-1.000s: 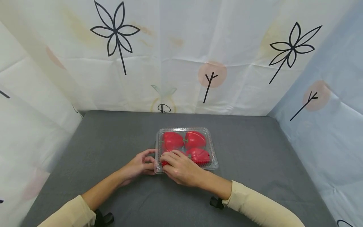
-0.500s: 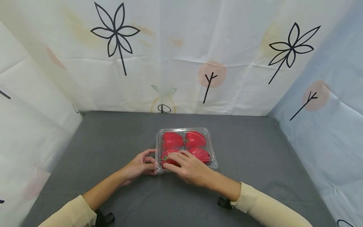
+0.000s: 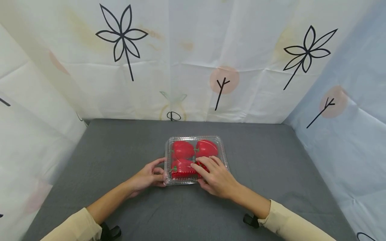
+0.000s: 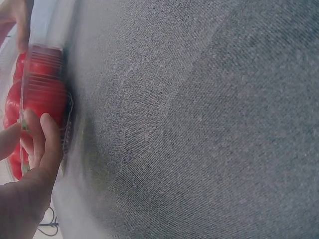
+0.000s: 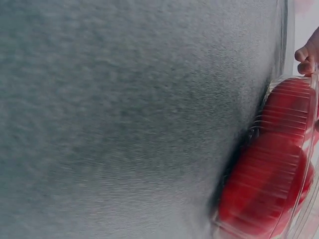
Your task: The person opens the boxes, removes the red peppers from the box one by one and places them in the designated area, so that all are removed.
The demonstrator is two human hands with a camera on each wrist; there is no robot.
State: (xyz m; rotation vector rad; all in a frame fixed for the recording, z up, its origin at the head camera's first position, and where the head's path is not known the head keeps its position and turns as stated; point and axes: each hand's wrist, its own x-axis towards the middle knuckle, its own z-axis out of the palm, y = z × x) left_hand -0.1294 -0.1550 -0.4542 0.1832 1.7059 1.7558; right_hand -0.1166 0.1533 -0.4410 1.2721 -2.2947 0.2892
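A clear plastic clamshell container (image 3: 181,181) lies on the grey table, its lid down over several red bell peppers (image 3: 183,149) with green stems. My left hand (image 3: 149,174) holds the container's left edge. In the left wrist view, that hand's thumb is by the lid rim and its fingers (image 4: 50,144) lie along the side wall. My right hand (image 3: 219,177) lies over the front right of the lid, fingers spread and loosely bent, thumb at the front edge. It hides most of the front right pepper. The right wrist view shows peppers (image 5: 264,184) through the ribbed wall.
Grey cloth covers the table (image 3: 120,144) around the container. A white patterned curtain (image 3: 187,60) hangs behind and on the left, with a bluish curtain (image 3: 356,134) on the right.
My right hand has slid rightward along the container's front, from its front left corner to the front right, uncovering the front left pepper. The left hand has stayed at the left edge.
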